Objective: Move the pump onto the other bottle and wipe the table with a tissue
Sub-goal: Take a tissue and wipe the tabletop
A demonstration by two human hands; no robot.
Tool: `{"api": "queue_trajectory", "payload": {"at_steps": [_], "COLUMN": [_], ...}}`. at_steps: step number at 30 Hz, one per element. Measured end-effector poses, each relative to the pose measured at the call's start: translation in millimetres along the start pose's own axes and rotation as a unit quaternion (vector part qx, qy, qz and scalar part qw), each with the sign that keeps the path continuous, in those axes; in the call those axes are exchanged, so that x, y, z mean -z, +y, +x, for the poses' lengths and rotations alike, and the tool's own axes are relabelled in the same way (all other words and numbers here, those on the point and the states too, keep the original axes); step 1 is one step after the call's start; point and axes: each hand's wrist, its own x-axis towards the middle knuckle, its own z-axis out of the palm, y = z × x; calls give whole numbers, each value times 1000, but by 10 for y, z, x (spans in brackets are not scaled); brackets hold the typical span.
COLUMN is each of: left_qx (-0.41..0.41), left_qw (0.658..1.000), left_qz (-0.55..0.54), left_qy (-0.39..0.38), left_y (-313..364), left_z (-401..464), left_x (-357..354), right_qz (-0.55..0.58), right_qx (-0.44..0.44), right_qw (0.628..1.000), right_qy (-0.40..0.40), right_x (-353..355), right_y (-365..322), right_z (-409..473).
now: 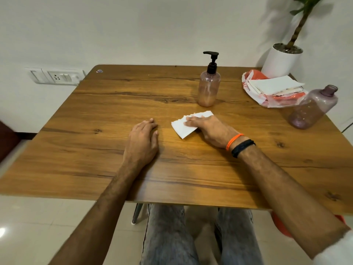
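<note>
Both forearms cross wooden table (80,115). Left hand (142,141) flat, fingers relaxed. Right hand (208,129) presses white folded tissue (183,127) with straight fingers. Black pump (211,62) sits on peach bottle (208,88); purple open bottle (313,108) stands well apart. Risk: thin tissue tearing or bunching while wiping.

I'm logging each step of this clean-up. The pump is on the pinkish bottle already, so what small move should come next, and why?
Probably slide the right hand sideways, dragging the tissue over the table. Its fingers already press the tissue flat against the wood, and the pump sits on a bottle, so wiping seems to be what remains.
</note>
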Motion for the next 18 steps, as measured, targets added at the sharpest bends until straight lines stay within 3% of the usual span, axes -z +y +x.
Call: {"api": "queue_trajectory", "payload": {"at_steps": [10,18], "left_qx": [1,1], "left_qw": [1000,1000], "left_qz": [1,3], "left_qy": [2,12], "left_y": [-14,6], "left_z": [2,-9], "left_x": [-9,-10], "right_qz": [-42,-56], "right_qx": [-51,-15], "right_qw": [998,998], "right_qy": [12,11], "right_x": [-46,-103], "right_y": [-321,-578], "right_z": [-456,-724]}}
